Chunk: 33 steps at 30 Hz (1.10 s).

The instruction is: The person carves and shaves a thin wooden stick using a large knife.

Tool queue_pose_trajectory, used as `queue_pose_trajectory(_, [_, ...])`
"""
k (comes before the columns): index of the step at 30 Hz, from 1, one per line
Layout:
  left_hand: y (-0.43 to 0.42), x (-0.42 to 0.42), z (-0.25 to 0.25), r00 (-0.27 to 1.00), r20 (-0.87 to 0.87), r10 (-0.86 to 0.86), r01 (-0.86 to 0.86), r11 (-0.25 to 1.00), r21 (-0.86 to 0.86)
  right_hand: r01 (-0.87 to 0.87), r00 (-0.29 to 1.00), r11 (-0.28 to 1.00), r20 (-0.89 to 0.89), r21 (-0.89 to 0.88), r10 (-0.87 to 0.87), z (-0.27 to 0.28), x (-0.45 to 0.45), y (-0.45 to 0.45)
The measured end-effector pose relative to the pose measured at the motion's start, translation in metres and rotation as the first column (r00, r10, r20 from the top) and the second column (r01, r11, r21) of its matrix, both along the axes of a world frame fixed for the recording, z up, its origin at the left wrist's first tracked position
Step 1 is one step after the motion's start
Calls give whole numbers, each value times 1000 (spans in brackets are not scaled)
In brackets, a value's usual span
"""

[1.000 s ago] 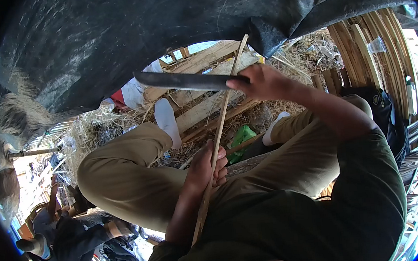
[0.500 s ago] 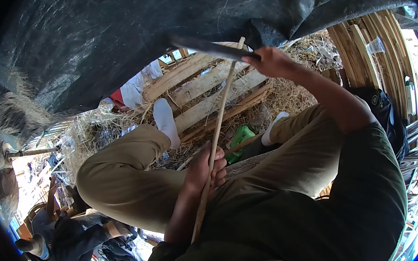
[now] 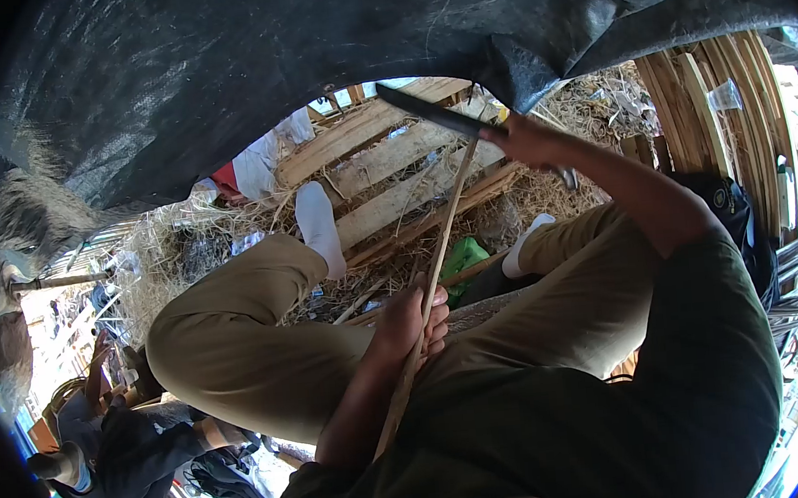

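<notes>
A long, thin wooden stick [image 3: 447,218] slants upward from beside my torso. My left hand [image 3: 412,324] is wrapped round its lower part, between my bent legs. My right hand [image 3: 521,142] grips a long dark blade [image 3: 430,111] by its handle end. The blade points up and to the left and lies across the upper part of the stick; whether it touches the wood I cannot tell. The handle is mostly hidden in my fingers.
A dark tarp [image 3: 258,53] hangs across the top. Wooden slats [image 3: 392,164] lie over straw ahead. Upright planks [image 3: 691,110] and a black bag [image 3: 727,206] are at the right. Another person's legs [image 3: 133,457] show at the lower left. A green item [image 3: 464,260] lies between my feet.
My right hand has moved slightly right with the blade, which now tilts more steeply up to the left. My left hand and the stick have shifted a little to the right.
</notes>
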<state>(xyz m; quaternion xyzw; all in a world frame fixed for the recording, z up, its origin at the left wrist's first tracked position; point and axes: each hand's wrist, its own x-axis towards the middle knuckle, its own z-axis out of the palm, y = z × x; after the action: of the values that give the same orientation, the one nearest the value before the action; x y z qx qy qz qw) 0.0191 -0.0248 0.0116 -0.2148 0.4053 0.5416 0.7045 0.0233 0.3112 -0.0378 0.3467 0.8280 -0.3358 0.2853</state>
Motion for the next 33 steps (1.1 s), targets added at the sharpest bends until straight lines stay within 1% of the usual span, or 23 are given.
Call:
queue_pose_trajectory(1, [0,1,-1,1000,16,13,-13,1000,-2,-72,997,996,2,-51,72,-4,3,-15])
queue_pose_trajectory(3, [0,-1,-5,998,51,25,-25,1000,-3,-333,943,924,-74,-188,325,10,5,-49])
queue_pose_trajectory(6, [1,-1,-5,997,69,19,-18,1000,-18,-339,940,926,-111,-168,324,8,3,-48])
queue_pose_trajectory(9, [4,-2,2,999,30,16,-16,1000,-24,-266,960,961,-68,75,271,-13,-10,4])
queue_pose_trajectory(10, [3,-2,3,1000,12,13,-13,1000,-27,-203,978,978,-42,56,206,-9,-9,5])
queue_pose_trajectory(12, [1,-5,1,998,51,41,-40,999,-9,-73,997,997,12,26,73,-4,-8,6])
queue_pose_trajectory(13, [-1,-5,0,995,79,57,-57,998,-4,-111,991,988,-60,107,118,-1,0,-15])
queue_pose_trajectory(15, [-5,-11,-5,984,142,104,-108,994,22,-242,968,970,-82,-33,238,8,7,-50])
queue_pose_trajectory(16, [-7,-12,-7,978,172,119,-126,992,30,-253,965,965,-79,-63,248,9,6,-51])
queue_pose_trajectory(18, [-5,-14,-9,980,168,108,-115,993,37,-266,963,957,-84,-116,258,9,1,-46])
queue_pose_trajectory(21, [-2,-11,-9,981,167,96,-103,994,28,-235,970,969,-44,74,239,-6,-10,-1])
queue_pose_trajectory(22, [-2,-10,-8,982,170,88,-92,996,21,-141,989,987,-25,74,143,-5,-13,5])
queue_pose_trajectory(25, [-5,-12,-6,973,202,108,-119,992,46,-142,976,976,-140,167,166,-11,0,-17])
queue_pose_trajectory(26, [-5,-13,-7,972,199,126,-138,989,48,-54,998,996,-31,-69,52,0,0,-33])
queue_pose_trajectory(29, [-6,-20,-8,967,199,158,-169,985,43,-359,921,927,-200,-104,334,7,4,-65])
queue_pose_trajectory(30, [-5,-21,-8,966,208,152,-164,985,45,-293,955,939,-112,-181,276,16,-3,-60])
queue_pose_trajectory(31, [-4,-22,-7,964,219,150,-164,985,49,-270,959,957,-116,-105,258,14,-6,-51])
queue_pose_trajectory(33, [-4,-21,-6,979,177,105,-113,993,35,-234,962,971,-129,50,239,2,-15,-20])
